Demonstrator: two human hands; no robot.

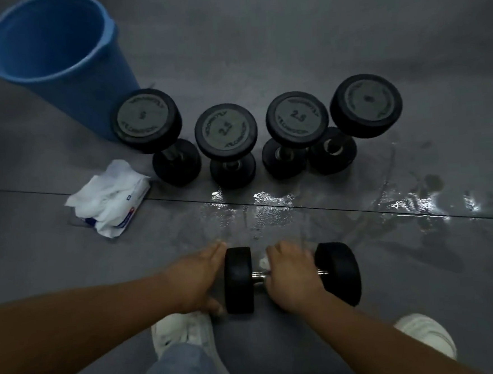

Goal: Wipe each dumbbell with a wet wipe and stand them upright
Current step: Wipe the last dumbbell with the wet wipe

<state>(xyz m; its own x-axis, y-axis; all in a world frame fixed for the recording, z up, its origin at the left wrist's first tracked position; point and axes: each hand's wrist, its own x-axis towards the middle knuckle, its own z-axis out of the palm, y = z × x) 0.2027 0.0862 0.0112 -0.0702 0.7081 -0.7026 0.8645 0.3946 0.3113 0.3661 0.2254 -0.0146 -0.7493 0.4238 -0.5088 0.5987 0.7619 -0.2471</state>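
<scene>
A black dumbbell [237, 279] lies on its side on the grey floor in front of me. My left hand [197, 278] presses flat against the outer face of its left head, fingers straight. My right hand [292, 271] is curled over the chrome handle, holding a white wet wipe [263, 263] against it; only a corner of the wipe shows. Behind, several black dumbbells stand upright in a row, among them one at the far left [146, 121] and one at the far right [365, 105].
A blue bucket [52, 54] stands at the back left. An open pack of wet wipes [109, 196] lies on the floor to the left. Wet patches [269, 199] shine on the floor between the row and my hands. My white shoes [185, 334] are below.
</scene>
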